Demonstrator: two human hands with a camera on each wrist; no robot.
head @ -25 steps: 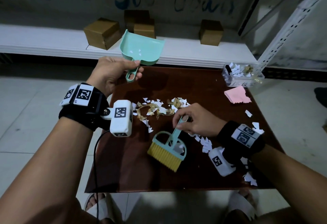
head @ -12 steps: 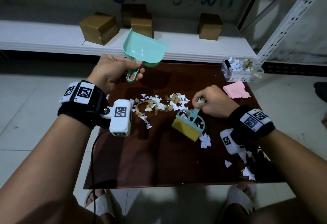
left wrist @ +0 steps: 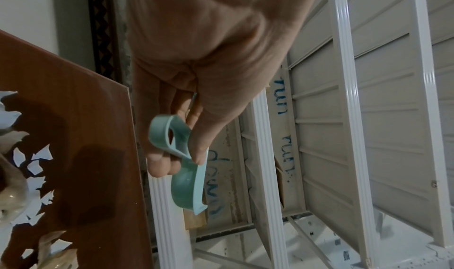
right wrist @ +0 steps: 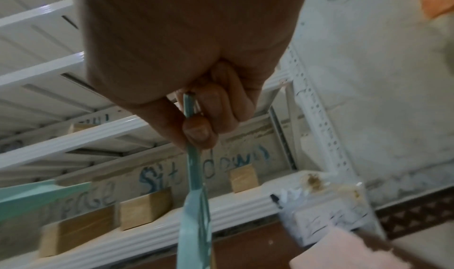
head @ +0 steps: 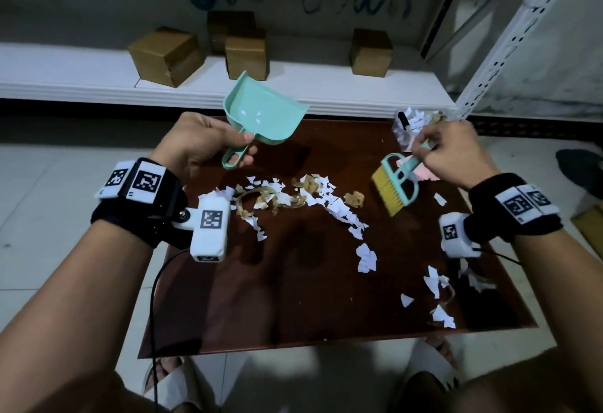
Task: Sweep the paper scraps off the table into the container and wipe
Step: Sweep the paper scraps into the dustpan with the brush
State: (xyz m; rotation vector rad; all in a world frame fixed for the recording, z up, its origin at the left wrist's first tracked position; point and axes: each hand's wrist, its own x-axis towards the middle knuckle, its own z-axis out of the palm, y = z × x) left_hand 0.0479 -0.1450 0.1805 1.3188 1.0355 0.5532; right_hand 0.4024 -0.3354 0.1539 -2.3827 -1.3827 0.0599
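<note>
White metal shelving [head: 293,86] runs along the far side, carrying several brown cardboard boxes [head: 166,55], with blue handwriting on the wall behind. In front of it I have a small dark wooden table [head: 293,298] on a pale tiled floor.

My left hand [head: 195,143] is up over the table's far left corner, thumb and curled fingers pinching the looped handle of a mint green dustpan [head: 264,115]. I'm holding the pan in the air, clear of the tabletop, mouth tilted up and away from me; a couple of tiny white bits sit inside it. From the left wrist view the dustpan [left wrist: 181,156] handle sits between thumb and fingertips.

My right hand [head: 456,154] is near the far right of the table, fingers closed around the thin handle of a teal brush [head: 398,184] with yellow bristles. The bristles point down and toward me, and I can't tell whether they touch the wood. The right wrist view shows the brush [right wrist: 194,176] handle clamped between thumb and curled fingers.

Paper scraps [head: 326,200] lie in a band across the middle, mixed with brownish peelings, and more trail toward the near right corner. A clear container [head: 408,125] stands at the far right corner, already holding white scraps. A pink cloth [right wrist: 343,250] lies just beside it, partly hidden by my hand.
</note>
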